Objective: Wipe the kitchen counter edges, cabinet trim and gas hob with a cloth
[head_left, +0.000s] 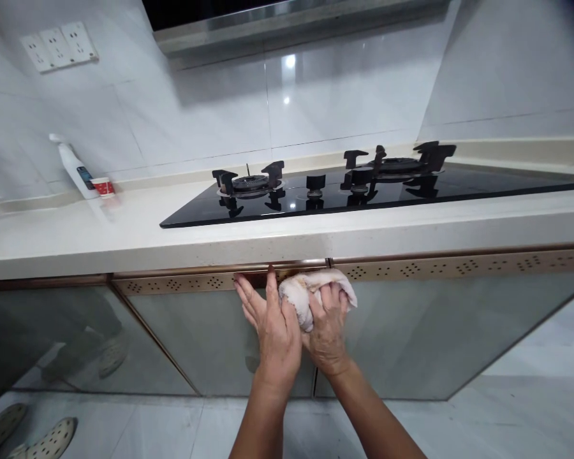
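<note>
Below the countertop edge, my right hand (329, 328) is closed around a bunched white cloth (299, 298). The cloth presses against the perforated metal strip (397, 269) along the top of the cabinet doors, near the gap between two of them. Beside it on the left, my left hand (275, 325) has its fingers stretched out and spread. Its fingertips rest on the strip by the recessed handle, and its thumb side lies against the cloth. Part of the strip behind the cloth is hidden.
A black gas stove (325, 197) with two burners sits on the white countertop (138, 233). At the left stand a white bottle (76, 169) and a red-and-white cup (104, 187). A range hood (287, 29) hangs above. Pale clogs (48, 440) show on the floor.
</note>
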Tool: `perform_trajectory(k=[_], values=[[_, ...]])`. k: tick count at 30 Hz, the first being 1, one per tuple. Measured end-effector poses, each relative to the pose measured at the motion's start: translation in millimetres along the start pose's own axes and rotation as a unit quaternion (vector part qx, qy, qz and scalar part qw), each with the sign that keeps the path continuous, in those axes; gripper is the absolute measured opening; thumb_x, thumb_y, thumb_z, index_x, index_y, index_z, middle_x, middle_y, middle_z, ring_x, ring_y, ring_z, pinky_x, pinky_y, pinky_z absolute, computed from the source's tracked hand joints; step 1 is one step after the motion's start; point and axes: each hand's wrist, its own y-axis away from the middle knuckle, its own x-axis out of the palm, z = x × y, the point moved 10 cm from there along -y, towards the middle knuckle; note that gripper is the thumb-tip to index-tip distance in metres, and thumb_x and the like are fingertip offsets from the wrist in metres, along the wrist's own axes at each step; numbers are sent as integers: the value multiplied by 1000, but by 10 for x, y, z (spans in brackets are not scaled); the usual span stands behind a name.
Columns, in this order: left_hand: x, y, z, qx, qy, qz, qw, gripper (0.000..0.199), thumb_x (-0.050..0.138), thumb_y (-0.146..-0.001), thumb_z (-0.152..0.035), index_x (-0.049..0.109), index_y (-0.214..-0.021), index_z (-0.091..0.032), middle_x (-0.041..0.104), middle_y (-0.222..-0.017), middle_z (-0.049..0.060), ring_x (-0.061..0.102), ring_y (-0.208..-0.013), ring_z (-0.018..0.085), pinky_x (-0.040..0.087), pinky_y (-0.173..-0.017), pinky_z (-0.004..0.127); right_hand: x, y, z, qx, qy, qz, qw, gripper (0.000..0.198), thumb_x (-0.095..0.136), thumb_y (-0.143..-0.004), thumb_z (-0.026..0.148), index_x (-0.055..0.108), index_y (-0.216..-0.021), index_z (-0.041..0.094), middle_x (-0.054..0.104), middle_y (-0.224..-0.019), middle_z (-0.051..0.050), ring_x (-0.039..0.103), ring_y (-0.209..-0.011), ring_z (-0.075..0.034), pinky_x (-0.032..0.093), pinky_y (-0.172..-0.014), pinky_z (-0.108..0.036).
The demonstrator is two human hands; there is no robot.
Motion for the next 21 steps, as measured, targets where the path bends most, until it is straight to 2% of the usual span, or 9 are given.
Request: perform_trajectory(k=[2, 4, 6, 7, 9, 11, 14, 18, 21], values=[[-40, 9, -21, -8, 20, -29, 999, 52, 42, -99, -31, 45, -151, -27, -1, -173, 13, -4, -159, 32, 14, -123, 63, -92, -154, -38, 6, 6, 7, 1000, 73, 58, -90, 31, 26, -155, 22, 32, -158, -23, 23, -151, -41, 31, -112, -70], [-94, 30, -50, -14, 44, -67, 997, 47, 44, -100, -37, 49, -146, -27, 12, -170, 13, 7, -159, 31, 18, -123, 60, -173, -284, -56, 23, 16, 0, 1000, 74, 58, -91, 32, 24, -157, 22, 30, -160, -22, 23, -151, -41, 30, -112, -69], [-154, 55, -84, -9, 72, -103, 992, 44, 49, -98, -44, 54, -138, -26, 35, -158, 15, 31, -150, 29, 27, -121, 55, -232, -367, -49, 41, 22, -16, 999, 73, 56, -93, 34, 25, -158, 23, 30, -160, -21, 24, -150, -41, 30, -112, -69], [-158, 59, -92, -6, 91, -104, 990, 43, 50, -97, -47, 56, -134, -25, 48, -145, 14, 44, -140, 28, 34, -117, 51, -260, -392, -40, 47, 24, -28, 998, 72, 56, -93, 34, 26, -158, 25, 31, -159, -20, 26, -149, -40, 31, -112, -68], [-86, 44, -70, -17, 140, -60, 988, 42, 53, -96, -51, 57, -127, -23, 63, -116, 10, 61, -111, 22, 47, -102, 42, -316, -423, -25, 50, 21, -51, 997, 68, 57, -94, 33, 31, -157, 29, 34, -156, -17, 31, -145, -39, 33, -111, -65], [89, 28, -36, -43, 175, 40, 983, 44, 56, -94, -55, 55, -122, -22, 67, -95, 4, 65, -88, 18, 52, -85, 33, -363, -453, -31, 45, 5, -59, 997, 64, 59, -93, 31, 39, -154, 34, 37, -150, -14, 36, -140, -36, 36, -110, -61], [280, 56, -41, -64, 184, 162, 967, 54, 67, -86, -59, 51, -121, -22, 69, -86, 1, 67, -77, 18, 51, -72, 28, -414, -520, -95, 44, -35, -40, 998, 55, 61, -92, 28, 52, -145, 37, 40, -141, -11, 38, -134, -33, 40, -108, -55], [354, 93, -65, -96, 224, 199, 949, 53, 63, -89, -60, 49, -123, -22, 68, -75, -2, 65, -62, 16, 49, -59, 26, -441, -601, -140, 48, -59, 7, 997, 52, 59, -91, 24, 57, -141, 37, 39, -138, -9, 39, -128, -31, 42, -106, -53], [382, 119, -70, -117, 263, 193, 938, 51, 59, -91, -61, 48, -122, -22, 67, -72, -3, 63, -56, 15, 50, -56, 25, -440, -621, -126, 50, -55, 22, 997, 53, 56, -91, 22, 56, -142, 35, 37, -139, -10, 38, -128, -31, 41, -107, -55]])
